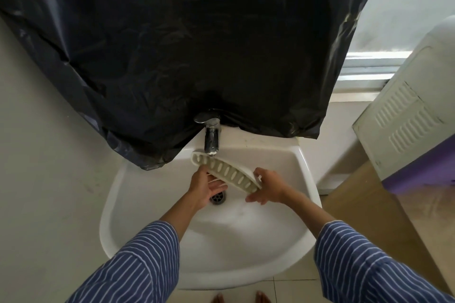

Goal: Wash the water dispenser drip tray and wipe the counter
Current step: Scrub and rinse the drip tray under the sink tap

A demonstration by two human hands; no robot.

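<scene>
I am rinsing the cream slotted plastic drip tray (pixel 227 171) under the chrome tap (pixel 211 139), over the white ceramic basin (pixel 299 167). To do it well, I judge I should tilt it so water runs through every slot and rub beneath. My right hand (pixel 269 188) has its grip pinching the tray's near end; my left hand (pixel 205 187) lies spread, fingers touching its underside.
</scene>
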